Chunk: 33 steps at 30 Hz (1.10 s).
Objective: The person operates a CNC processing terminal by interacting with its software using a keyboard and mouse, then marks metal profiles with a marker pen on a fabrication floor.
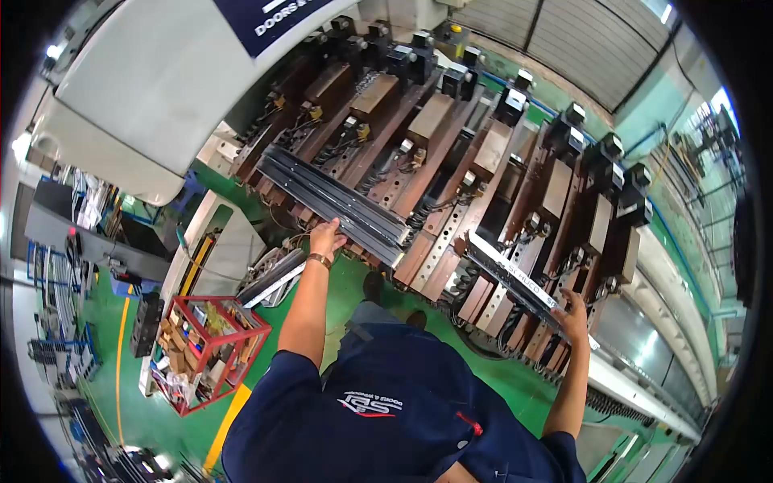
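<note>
Two long dark profiles lie side by side across the machine bed on the left; the nearer dark profile (354,228) is by my left hand (326,240). That hand touches its near edge, thumb and fingers apart, not visibly wrapped round it. Farther right, a shorter dark profile with a white strip lettered "SCHUCO" (515,272) lies across the bed. My right hand (572,316) is at its near right end, with fingers curved and spread and a gap between thumb and forefinger. Whether the right fingertips touch the profile cannot be made out.
Brown machine supports with clamp blocks (493,149) run away from me in a row. A white machine housing (145,88) overhangs at upper left. A red-framed bin (266,328) of offcuts stands left of me on the green floor. Cables hang along the bed's front edge.
</note>
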{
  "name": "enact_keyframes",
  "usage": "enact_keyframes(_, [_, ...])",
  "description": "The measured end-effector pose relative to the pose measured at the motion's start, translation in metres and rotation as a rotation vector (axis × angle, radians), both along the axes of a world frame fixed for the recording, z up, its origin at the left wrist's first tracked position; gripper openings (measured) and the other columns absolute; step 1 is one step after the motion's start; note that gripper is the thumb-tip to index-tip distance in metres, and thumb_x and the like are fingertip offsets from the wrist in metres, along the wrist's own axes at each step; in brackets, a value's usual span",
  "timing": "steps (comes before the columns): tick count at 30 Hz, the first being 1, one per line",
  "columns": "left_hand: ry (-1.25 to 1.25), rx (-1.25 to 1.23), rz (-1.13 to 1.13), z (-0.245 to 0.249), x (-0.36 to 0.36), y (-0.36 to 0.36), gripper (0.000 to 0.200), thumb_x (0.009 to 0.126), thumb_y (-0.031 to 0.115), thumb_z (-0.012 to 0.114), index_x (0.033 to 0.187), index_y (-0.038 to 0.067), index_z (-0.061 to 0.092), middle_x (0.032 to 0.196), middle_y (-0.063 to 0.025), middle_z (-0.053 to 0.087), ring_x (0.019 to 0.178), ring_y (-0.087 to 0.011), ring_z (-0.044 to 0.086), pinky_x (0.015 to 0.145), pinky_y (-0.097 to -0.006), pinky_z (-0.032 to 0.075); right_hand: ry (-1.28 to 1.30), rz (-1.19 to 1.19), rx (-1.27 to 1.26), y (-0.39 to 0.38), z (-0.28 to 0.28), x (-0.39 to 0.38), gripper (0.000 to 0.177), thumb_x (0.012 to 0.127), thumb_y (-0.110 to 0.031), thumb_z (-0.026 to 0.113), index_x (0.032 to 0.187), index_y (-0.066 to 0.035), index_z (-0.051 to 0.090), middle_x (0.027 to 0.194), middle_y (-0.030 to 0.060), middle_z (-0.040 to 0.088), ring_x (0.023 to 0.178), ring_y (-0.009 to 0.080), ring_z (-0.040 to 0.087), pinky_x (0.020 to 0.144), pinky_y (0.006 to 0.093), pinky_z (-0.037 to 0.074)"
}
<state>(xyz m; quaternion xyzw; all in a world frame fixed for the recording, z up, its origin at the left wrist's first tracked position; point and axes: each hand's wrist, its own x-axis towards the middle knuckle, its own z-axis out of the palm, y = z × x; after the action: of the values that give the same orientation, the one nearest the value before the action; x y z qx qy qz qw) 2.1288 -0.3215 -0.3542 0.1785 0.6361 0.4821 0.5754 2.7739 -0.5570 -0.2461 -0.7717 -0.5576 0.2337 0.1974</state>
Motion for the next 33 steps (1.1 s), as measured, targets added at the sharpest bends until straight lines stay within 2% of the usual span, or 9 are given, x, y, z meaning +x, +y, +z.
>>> enact_keyframes(3, [0.013,0.050,-0.014,0.003,-0.006,-0.014,0.025,0.096,0.025,0.073,0.101,0.004,0.061,0.088,-0.0057,0.065,0.064,-0.0197,0.065,0.059,-0.0342,0.058,-0.022,0.081,0.107,0.031,0.019,-0.027,0.059,0.075,-0.007,0.082,0.131,-0.005,0.062,0.124,0.0157,0.064,0.123,0.0340,0.059,0.106,0.0412,0.045])
enact_keyframes(7, [0.072,0.131,0.044,0.015,0.002,-0.034,0.025,0.098,0.025,0.071,0.093,0.003,0.061,0.079,-0.0043,0.063,0.059,-0.0144,0.063,0.054,-0.0289,0.055,0.220,0.170,0.196,0.090,0.041,-0.098,0.046,0.083,-0.008,0.077,0.127,-0.003,0.064,0.121,0.0142,0.065,0.114,0.0312,0.063,0.102,0.0392,0.046])
enact_keyframes(11, [0.212,0.215,0.056,0.038,0.013,-0.049,0.028,0.098,0.028,0.071,0.086,0.008,0.056,0.076,-0.0010,0.058,0.060,-0.0119,0.060,0.054,-0.0256,0.052,0.220,0.476,0.251,0.145,0.075,-0.188,0.041,0.089,-0.007,0.072,0.128,-0.001,0.064,0.118,0.0123,0.066,0.116,0.0251,0.062,0.103,0.0344,0.045])
enact_keyframes(15, [0.708,0.236,0.055,0.050,-0.008,-0.057,0.029,0.093,0.027,0.076,0.091,0.004,0.058,0.074,-0.0015,0.058,0.063,-0.0118,0.056,0.057,-0.0310,0.049,0.249,0.713,0.355,0.182,0.106,-0.253,0.039,0.091,-0.017,0.072,0.127,-0.005,0.065,0.123,0.0150,0.065,0.121,0.0349,0.058,0.105,0.0410,0.044])
enact_keyframes(19, [0.900,0.303,-0.111,0.081,-0.049,-0.074,0.026,0.090,0.019,0.074,0.107,0.003,0.064,0.085,-0.0059,0.069,0.074,-0.0136,0.064,0.069,-0.0307,0.052,0.178,0.849,0.375,0.210,0.132,-0.298,0.040,0.090,-0.017,0.073,0.127,-0.005,0.065,0.125,0.0157,0.063,0.121,0.0363,0.056,0.104,0.0435,0.044])
enact_keyframes(24, [1.188,0.407,-0.219,0.177,-0.040,-0.095,0.023,0.087,0.014,0.073,0.107,0.006,0.065,0.098,-0.0135,0.068,0.092,-0.0339,0.067,0.080,-0.0419,0.051,0.032,1.020,0.567,0.239,0.141,-0.348,0.048,0.086,-0.015,0.075,0.131,-0.005,0.063,0.129,0.0152,0.060,0.128,0.0370,0.051,0.111,0.0475,0.041])
enact_keyframes(28, [1.273,0.513,-0.537,0.218,-0.039,-0.081,0.030,0.084,0.015,0.075,0.112,0.008,0.066,0.106,-0.0120,0.068,0.100,-0.0362,0.066,0.082,-0.0437,0.052,-0.083,1.126,0.584,0.268,0.145,-0.380,0.059,0.084,-0.020,0.077,0.137,-0.004,0.058,0.135,0.0162,0.056,0.137,0.0373,0.045,0.120,0.0524,0.032])
enact_keyframes(31, [1.144,0.655,-0.657,0.239,-0.038,-0.051,0.031,0.084,0.015,0.075,0.113,0.006,0.067,0.104,-0.0127,0.068,0.097,-0.0372,0.066,0.083,-0.0431,0.053,-0.227,1.230,0.506,0.295,0.135,-0.385,0.055,0.083,-0.021,0.078,0.133,-0.006,0.062,0.123,0.0134,0.062,0.122,0.0332,0.056,0.109,0.0472,0.040])
enact_keyframes(33, [1.122,0.698,-0.688,0.243,-0.038,-0.022,0.031,0.082,0.012,0.077,0.110,0.004,0.067,0.102,-0.0132,0.068,0.096,-0.0367,0.066,0.083,-0.0416,0.052,-0.203,1.232,0.503,0.316,0.130,-0.387,0.038,0.081,-0.025,0.079,0.113,-0.007,0.068,0.099,0.0061,0.064,0.100,0.0278,0.060,0.091,0.0412,0.046])
